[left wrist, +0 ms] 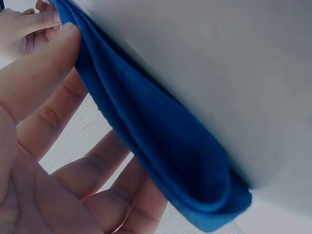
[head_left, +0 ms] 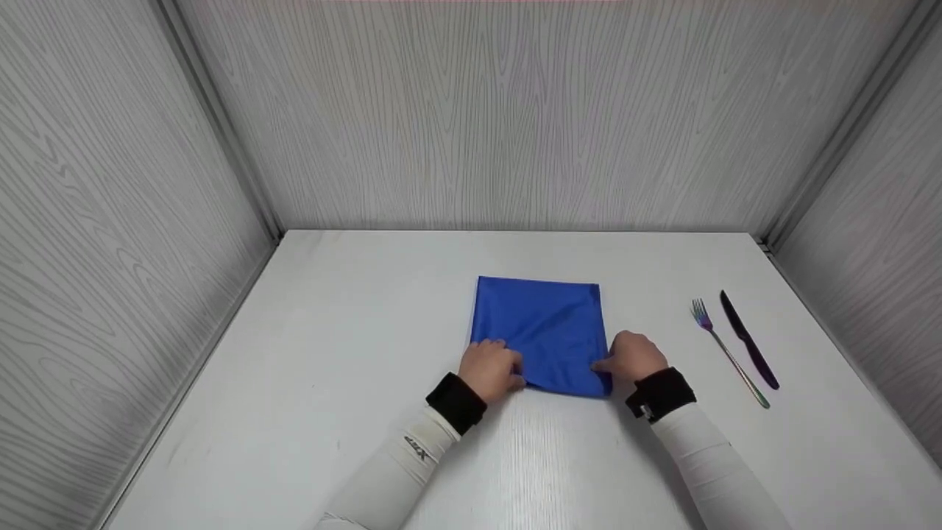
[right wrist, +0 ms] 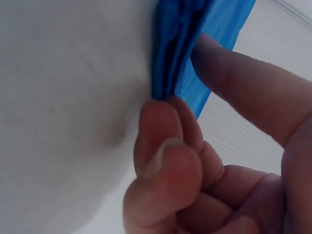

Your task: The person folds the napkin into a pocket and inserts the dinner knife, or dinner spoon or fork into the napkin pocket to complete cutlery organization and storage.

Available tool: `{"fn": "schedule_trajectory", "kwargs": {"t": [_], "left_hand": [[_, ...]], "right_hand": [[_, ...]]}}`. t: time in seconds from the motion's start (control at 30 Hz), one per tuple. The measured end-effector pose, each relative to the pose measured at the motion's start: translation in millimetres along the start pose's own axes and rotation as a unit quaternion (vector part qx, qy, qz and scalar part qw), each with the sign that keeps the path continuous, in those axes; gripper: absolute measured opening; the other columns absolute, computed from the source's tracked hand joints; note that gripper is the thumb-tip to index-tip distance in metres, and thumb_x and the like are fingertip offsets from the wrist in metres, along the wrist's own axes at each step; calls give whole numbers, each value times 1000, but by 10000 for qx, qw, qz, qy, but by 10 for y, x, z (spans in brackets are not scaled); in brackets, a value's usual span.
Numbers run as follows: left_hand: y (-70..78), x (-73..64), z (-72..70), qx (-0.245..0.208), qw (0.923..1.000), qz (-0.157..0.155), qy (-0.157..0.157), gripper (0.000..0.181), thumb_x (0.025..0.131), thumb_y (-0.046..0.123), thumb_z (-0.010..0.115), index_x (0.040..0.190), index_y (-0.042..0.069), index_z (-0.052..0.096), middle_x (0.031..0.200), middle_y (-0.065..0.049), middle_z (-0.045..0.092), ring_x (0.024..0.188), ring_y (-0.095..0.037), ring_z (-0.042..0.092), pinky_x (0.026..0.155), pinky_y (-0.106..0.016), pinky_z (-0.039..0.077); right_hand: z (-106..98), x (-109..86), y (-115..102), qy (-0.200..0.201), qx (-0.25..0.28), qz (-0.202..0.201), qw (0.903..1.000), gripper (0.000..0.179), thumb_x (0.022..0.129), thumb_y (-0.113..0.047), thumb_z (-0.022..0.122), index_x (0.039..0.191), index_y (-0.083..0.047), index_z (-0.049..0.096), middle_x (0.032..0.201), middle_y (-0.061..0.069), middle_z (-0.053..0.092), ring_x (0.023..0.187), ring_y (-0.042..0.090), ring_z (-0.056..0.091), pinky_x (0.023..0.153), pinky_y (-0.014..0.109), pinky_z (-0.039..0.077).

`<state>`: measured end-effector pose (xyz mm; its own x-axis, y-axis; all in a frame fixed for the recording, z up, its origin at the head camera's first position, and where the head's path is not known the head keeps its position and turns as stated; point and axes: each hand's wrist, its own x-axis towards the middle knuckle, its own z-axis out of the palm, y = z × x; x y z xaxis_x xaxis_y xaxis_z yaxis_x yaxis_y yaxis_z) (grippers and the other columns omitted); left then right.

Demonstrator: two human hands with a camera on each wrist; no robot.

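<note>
The left hand (head_left: 491, 370) grips the near edge of a folded blue cloth (head_left: 541, 320), thumb on one side and fingers on the other. The left wrist view shows the layers standing slightly apart there, bending into a rounded loop at the end away from the right hand. The right hand (head_left: 634, 357) pinches the cloth near its near right corner, where the right wrist view shows several layers stacked together.

The cloth's near edge runs between the two grips, roughly left to right. From that edge the rest of the cloth spreads forward, away from the person, almost flat with soft creases. It looks nearly square, so no long axis stands out. Both hands touch it; neither is nearer. The left grip sits just inward of the left side, the right grip right at the corner.

Under everything is a white counter (head_left: 353, 331). To the right, well apart from the cloth and nearer the right hand, lie a rainbow-tinted fork (head_left: 732, 359) and, just beyond it, a dark knife (head_left: 746, 339), both slanting.
</note>
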<state>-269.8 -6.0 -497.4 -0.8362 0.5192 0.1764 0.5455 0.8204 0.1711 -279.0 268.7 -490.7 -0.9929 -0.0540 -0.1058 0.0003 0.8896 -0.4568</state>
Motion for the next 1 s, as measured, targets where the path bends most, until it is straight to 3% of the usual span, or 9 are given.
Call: {"fn": "schedule_trajectory", "kwargs": {"t": [0.37,0.63,0.83,1.0], "left_hand": [[27,2,6,100,9994,73,316,10,90,31,84,92,21,83,92,0,79,88,-21,72,72,-34,49],[26,18,36,-6,9978,74,666,8,91,27,83,88,21,81,84,3,79,78,-18,75,65,-37,56],[24,8,16,-111,9992,12,395,12,89,29,85,91,19,82,89,1,80,84,-20,75,71,-39,57],[1,-6,8,-75,9998,-180,59,32,85,34,89,107,15,79,110,-9,75,104,-28,70,86,-44,57]], "right_hand": [[2,6,-13,217,71,-88,9997,37,88,-21,80,60,-11,58,57,-4,51,52,13,48,50,27,37],[-17,2,5,-273,-47,-27,9996,47,90,-31,80,57,-15,51,54,-5,48,50,12,45,49,26,36],[-34,26,34,-343,184,7,9992,39,91,-21,73,58,-14,56,53,-4,52,50,12,48,50,25,38],[-22,48,71,-413,305,1,9987,29,92,-16,68,64,-9,63,57,1,63,51,13,57,52,26,45]]}}
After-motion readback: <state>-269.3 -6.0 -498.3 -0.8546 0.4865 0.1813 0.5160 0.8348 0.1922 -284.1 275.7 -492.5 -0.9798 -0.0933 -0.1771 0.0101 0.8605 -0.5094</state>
